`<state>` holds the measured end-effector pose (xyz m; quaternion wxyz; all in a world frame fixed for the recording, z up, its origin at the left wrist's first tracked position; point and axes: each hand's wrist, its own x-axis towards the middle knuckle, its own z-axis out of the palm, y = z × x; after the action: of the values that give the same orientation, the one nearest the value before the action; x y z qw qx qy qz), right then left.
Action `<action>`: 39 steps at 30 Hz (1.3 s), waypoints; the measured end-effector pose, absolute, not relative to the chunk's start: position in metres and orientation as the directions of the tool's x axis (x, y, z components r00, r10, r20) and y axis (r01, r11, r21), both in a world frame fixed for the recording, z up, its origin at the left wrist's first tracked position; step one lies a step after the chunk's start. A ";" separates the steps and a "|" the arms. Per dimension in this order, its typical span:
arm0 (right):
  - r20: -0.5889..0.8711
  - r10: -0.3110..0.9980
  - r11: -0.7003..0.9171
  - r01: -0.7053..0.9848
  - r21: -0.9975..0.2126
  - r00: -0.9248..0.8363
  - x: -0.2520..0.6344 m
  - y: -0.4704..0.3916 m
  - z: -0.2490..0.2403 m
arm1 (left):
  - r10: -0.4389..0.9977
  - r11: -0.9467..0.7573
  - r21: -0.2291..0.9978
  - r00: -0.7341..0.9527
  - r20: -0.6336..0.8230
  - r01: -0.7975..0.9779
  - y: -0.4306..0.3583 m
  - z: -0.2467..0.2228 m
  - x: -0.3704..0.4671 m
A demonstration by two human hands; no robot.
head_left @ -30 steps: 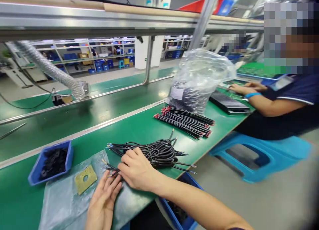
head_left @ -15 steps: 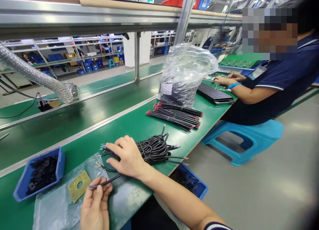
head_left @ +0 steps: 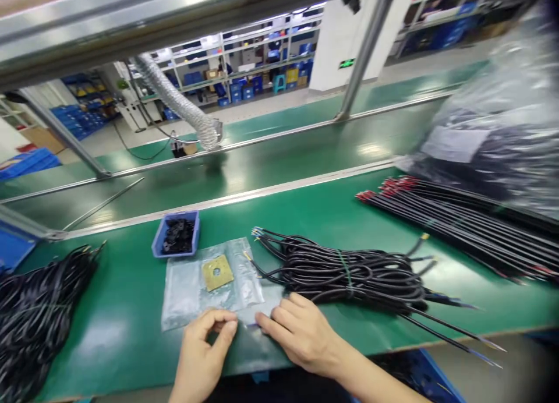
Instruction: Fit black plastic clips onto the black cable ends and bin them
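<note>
Bringing the tips of thumb and index together on the left hand (head_left: 203, 347), with any item between them too blurred to tell; curling the fingers of the right hand (head_left: 305, 339) at the near side of the black bundle (head_left: 349, 275), grip impossible to tell. Working over a glossy green desk (head_left: 126, 356), streaked with pale reflections. Tied with a green band around the middle of the bundle. Farther left on the desk, beside a flat clear bag (head_left: 181, 298) with a yellow plate (head_left: 218, 273) on top, near a blue tray (head_left: 197, 240) of black parts. At far left, another pile of cables (head_left: 39, 310); at right, red-tipped wires (head_left: 458, 222) before a big plastic bag (head_left: 515, 112). Beyond, across the room, past a silver duct (head_left: 174, 97), to shelves (head_left: 244, 71) and a white pillar (head_left: 332, 48) with a green sign (head_left: 347, 63).
</note>
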<state>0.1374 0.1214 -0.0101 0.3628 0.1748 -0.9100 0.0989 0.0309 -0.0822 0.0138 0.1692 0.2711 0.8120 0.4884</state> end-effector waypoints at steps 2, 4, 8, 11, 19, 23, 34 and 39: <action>0.690 -0.258 0.900 -0.428 -0.084 -0.677 0.138 0.119 -0.011 | 0.596 0.450 0.797 -0.800 0.068 0.403 -0.094 0.028 0.006; 0.706 -0.244 0.879 -0.460 -0.128 -0.665 0.138 0.117 -0.013 | 0.598 0.542 0.639 -0.785 0.164 0.546 -0.102 0.046 -0.028; 0.737 -0.216 0.848 -0.497 -0.184 -0.640 0.138 0.117 -0.016 | 0.569 0.701 0.315 -0.768 0.294 0.640 -0.095 0.074 -0.103; 0.752 -0.186 0.854 -0.482 -0.194 -0.633 0.138 0.117 -0.016 | 0.605 0.715 0.225 -0.747 0.274 0.662 -0.072 0.076 -0.145; 0.772 -0.134 0.866 -0.452 -0.214 -0.622 0.137 0.114 -0.017 | 0.642 0.690 0.169 -0.702 0.308 0.704 -0.047 0.072 -0.160; 0.800 -0.122 0.843 -0.486 -0.228 -0.587 0.137 0.114 -0.015 | 0.623 0.642 0.261 -0.689 0.371 0.721 -0.055 0.069 -0.119; 0.813 -0.084 0.812 -0.512 -0.280 -0.577 0.138 0.117 -0.014 | 0.658 0.526 0.230 -0.563 0.499 0.819 -0.067 0.046 -0.067; 0.815 -0.073 0.817 -0.504 -0.282 -0.574 0.137 0.116 -0.016 | 0.768 0.460 0.163 -0.484 0.420 0.873 -0.055 0.036 -0.056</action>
<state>0.1366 0.1162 -0.0161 0.4290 0.1696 -0.8510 0.2509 -0.0559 -0.0554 0.0358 -0.1450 0.4869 0.8421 0.1807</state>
